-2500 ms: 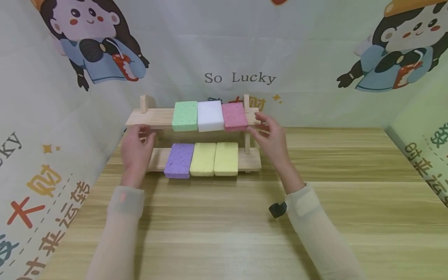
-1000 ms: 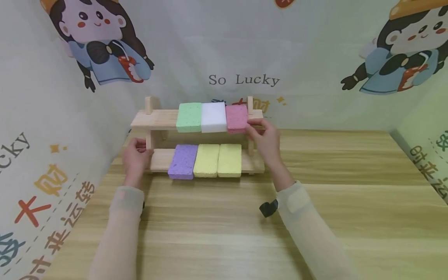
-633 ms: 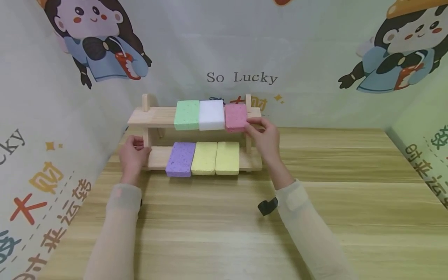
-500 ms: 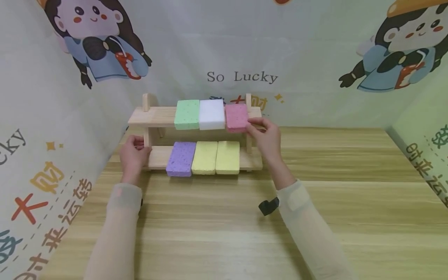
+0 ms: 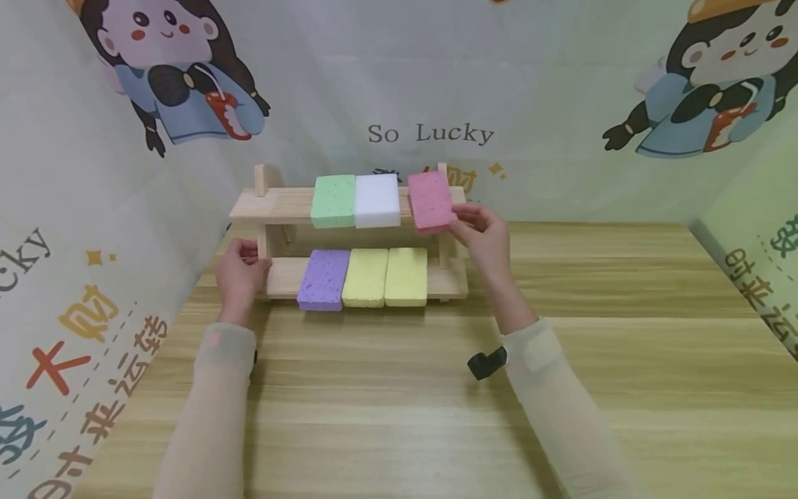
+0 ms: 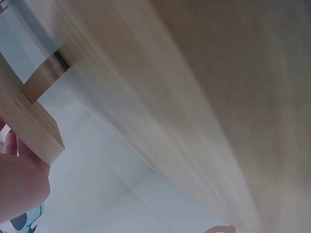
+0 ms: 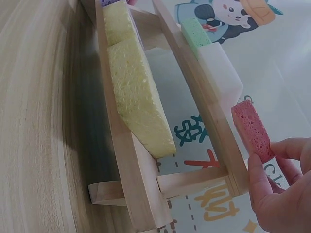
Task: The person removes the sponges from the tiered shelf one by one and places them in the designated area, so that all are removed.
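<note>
A pink sponge [image 5: 430,201] is pinched at its right edge between the thumb and fingers of my right hand [image 5: 489,239]. In the right wrist view the pink sponge [image 7: 252,131] stands off the upper shelf, apart from its neighbours. My left hand [image 5: 239,274] grips the left end of the two-tier wooden rack [image 5: 280,206] at the lower shelf; the left wrist view shows its fingers [image 6: 12,143] against the wood. On the upper shelf lie a green sponge [image 5: 333,201] and a white sponge [image 5: 377,201], side by side.
The lower shelf bears a purple sponge [image 5: 323,277] and two yellow sponges [image 5: 364,277], all touching in a row. The rack stands on a wood-grain table [image 5: 374,388], close to a printed cloth backdrop [image 5: 548,104].
My right hand has taken hold of the pink sponge and drawn it right and upward, away from the white one. Earlier, my left hand moved down from the upper shelf to the lower.
</note>
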`<state>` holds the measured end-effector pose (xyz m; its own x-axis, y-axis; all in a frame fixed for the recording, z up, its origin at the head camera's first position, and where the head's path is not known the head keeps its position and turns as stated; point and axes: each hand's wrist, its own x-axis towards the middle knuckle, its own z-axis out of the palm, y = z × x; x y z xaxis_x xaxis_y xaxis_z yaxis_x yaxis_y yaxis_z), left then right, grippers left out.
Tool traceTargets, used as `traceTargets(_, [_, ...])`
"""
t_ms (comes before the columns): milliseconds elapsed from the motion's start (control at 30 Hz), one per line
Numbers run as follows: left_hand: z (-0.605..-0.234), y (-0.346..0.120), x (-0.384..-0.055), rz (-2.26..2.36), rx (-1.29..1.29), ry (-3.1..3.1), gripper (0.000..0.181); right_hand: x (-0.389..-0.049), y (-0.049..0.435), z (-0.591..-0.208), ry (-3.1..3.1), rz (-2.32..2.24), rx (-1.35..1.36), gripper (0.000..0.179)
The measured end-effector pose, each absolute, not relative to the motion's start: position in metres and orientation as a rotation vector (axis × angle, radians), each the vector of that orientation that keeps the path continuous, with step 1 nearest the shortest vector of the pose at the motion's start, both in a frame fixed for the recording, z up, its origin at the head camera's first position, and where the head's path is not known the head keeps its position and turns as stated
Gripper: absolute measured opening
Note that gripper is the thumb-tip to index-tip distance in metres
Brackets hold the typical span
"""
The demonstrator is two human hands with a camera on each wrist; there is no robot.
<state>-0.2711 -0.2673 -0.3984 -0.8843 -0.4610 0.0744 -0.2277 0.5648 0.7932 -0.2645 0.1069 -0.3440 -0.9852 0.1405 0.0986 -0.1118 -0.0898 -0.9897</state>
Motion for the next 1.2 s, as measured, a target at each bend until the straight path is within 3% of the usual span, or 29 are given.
traceTargets(1200, [-0.395, -0.267, -0.27, -1.227, 0.547, -2.562, 0.04, -0.26, 0.15, -0.343, -1.968, 2.122, -0.122, 0.04])
